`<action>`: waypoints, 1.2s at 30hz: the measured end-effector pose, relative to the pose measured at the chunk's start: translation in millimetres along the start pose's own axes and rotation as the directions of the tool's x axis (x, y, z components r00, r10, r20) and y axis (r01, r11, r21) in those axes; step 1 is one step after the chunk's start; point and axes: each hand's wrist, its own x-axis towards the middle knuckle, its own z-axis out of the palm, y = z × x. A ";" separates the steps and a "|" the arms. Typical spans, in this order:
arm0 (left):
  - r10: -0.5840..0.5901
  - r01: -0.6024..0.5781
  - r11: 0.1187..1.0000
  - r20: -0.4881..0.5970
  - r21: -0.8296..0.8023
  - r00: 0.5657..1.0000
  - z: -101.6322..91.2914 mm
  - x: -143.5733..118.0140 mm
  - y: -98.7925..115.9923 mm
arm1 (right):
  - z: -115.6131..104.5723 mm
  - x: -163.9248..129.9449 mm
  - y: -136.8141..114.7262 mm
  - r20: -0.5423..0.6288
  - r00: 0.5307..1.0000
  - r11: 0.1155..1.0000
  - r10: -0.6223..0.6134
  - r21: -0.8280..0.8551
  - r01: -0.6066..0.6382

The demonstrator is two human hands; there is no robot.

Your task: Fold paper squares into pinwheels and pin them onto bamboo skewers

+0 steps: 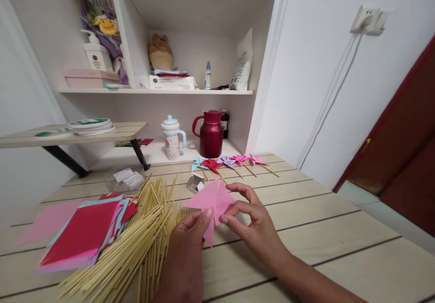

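a: ok what's the grip doing right now?

b: both hands are on a light pink paper piece with cut, pointed flaps. the left hand has it pinched near its lower middle, thumb flat on top, fingers tucked behind, no slack. the right hand has a lighter pinch, thumb and a finger closed on the right-hand corner. its index finger is spread away from those, tip by the upper right edge, can't tell if it's touching.

a: and the paper's where exactly?

b: between the two hands, just past the fingertips. one flap points down in the gap between them. can't tell how high it sits over the light wooden plank table.

a: elbow room?

b: tight on the left. a loose heap of thin straw-coloured wooden sticks runs right beside the left hand, and past that is a stack of red, pink and pale blue paper sheets with fanned edges. just beyond the paper's top edge is a small grey-and-white open container, then a row of five coloured paper pinwheels. right of the grip it's planking out to the table's slanting edge.
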 end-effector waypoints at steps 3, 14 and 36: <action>-0.002 0.002 1.000 -0.021 0.003 1.000 0.5 -0.4 -0.9 | 0.2 0.3 -0.5 -0.005 1.000 1.000 -0.002 0.004 0.002; 0.036 -0.035 0.997 -0.020 0.067 0.999 0.5 3.4 -2.0 | 1.3 0.0 -3.4 0.014 1.000 0.999 -0.004 0.046 0.003; 0.547 -0.512 0.639 0.128 0.574 0.827 11.1 0.3 12.8 | -13.3 4.9 -1.6 0.154 0.970 0.896 0.186 0.378 -0.232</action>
